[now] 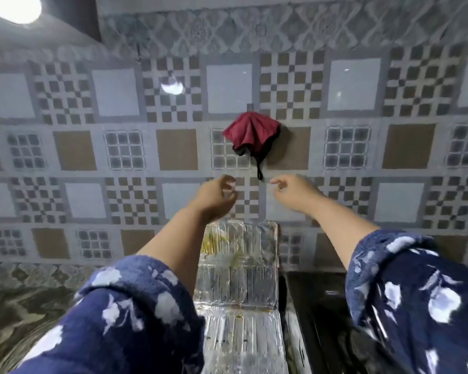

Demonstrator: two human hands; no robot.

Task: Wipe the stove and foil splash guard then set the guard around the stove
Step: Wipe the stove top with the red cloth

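A dark red cloth (250, 133) with a black loop hangs from a hook on the tiled wall. Both my hands are raised just below it. My left hand (218, 197) is left of the loop, fingers curled and apart, holding nothing. My right hand (292, 191) is right of the loop, fingers loosely spread and empty. The folded foil splash guard (238, 268) leans against the wall below my hands, stained with yellowish spots. The black stove (322, 314) shows at the lower right, partly hidden by my right sleeve.
A patterned tile wall (119, 147) fills most of the view. A marbled countertop (25, 306) lies at the lower left. A bright lamp (11, 6) glows at the top left corner.
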